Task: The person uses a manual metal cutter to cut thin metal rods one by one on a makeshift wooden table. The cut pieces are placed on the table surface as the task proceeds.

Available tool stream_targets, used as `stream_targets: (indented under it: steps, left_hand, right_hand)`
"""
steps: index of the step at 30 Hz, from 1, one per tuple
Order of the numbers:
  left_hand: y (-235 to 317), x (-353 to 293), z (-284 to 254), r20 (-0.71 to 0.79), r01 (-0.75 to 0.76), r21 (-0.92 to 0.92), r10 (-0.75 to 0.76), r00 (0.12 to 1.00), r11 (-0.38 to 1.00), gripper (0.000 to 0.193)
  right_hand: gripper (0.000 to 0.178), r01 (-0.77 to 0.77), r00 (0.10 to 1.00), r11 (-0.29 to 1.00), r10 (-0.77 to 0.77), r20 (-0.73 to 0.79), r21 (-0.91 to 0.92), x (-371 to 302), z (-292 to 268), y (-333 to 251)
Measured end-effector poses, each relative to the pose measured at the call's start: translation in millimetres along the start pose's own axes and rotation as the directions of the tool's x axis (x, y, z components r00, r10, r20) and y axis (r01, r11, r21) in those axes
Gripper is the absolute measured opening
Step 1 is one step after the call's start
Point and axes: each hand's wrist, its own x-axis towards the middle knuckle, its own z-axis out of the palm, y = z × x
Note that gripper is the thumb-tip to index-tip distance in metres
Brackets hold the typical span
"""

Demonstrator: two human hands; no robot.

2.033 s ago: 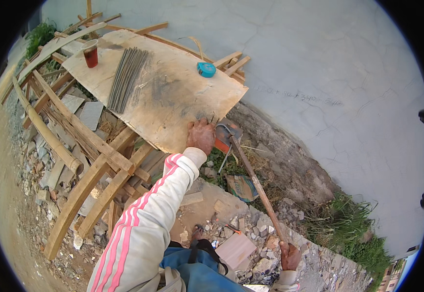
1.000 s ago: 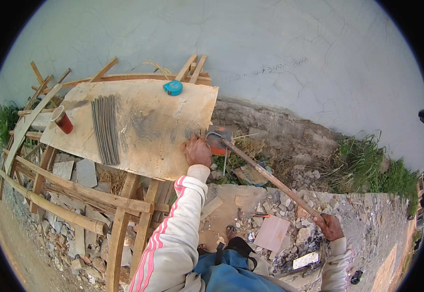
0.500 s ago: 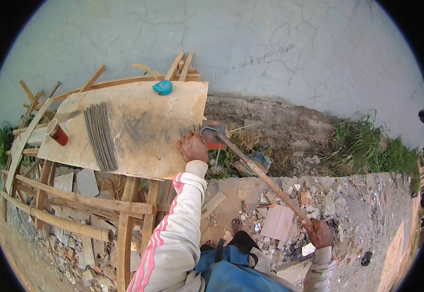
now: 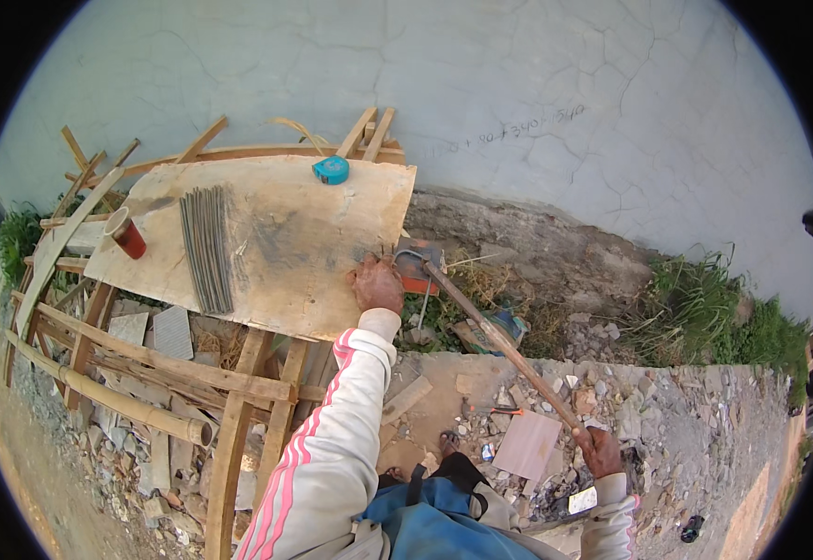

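My right hand [image 4: 602,453] is wrapped round the lower end of a long, rusty metal bar [image 4: 504,350]. The bar slants up to the left, and its hooked head meets an orange and grey metal block [image 4: 416,283] beside the plywood board [image 4: 313,201]. At the board's right end my left hand [image 4: 376,283] rests with curled fingers; whatever it grips is hidden. From the block a thin metal rod [image 4: 423,306] hangs down. Several cut metal rods [image 4: 206,250] lie side by side on the board. A teal tape measure [image 4: 330,170] sits at its far edge.
A cup with red liquid [image 4: 125,233] stands on the board's left. Timber framing [image 4: 229,457] and a bamboo pole [image 4: 117,397] are below. A cracked grey wall [image 4: 518,84] runs behind. Rubble, a tile-like board [image 4: 526,445] and an orange-handled tool [image 4: 506,411] lie on the ground.
The view has shifted slightly, so the board and its things appear a little further right. Both hands keep their places on the board's end and on the bar.
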Motion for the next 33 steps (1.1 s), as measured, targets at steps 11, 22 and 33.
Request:
stream_targets:
  steps: [11, 22, 33]
  left_hand:
    - [-3, 0, 7, -0.103, -0.024, -0.092, 0.014, 0.995, 0.995, 0.025]
    - [-3, -2, 4, -0.073, -0.026, -0.074, 0.021, 0.997, 0.997, 0.023]
    - [-31, 15, 31, -0.328, -0.131, -0.665, -0.13, 0.936, 0.735, 0.028]
  right_hand:
    - [0.072, -0.054, 0.999, 0.997, 0.054, 0.006, 0.058, -17, 40, 3]
    - [0.072, -0.164, 0.986, 0.973, 0.157, 0.06, 0.16, -56, 56, -31]
    - [0.063, -0.077, 0.996, 0.961, 0.065, 0.055, 0.264, -11, 93, 27]
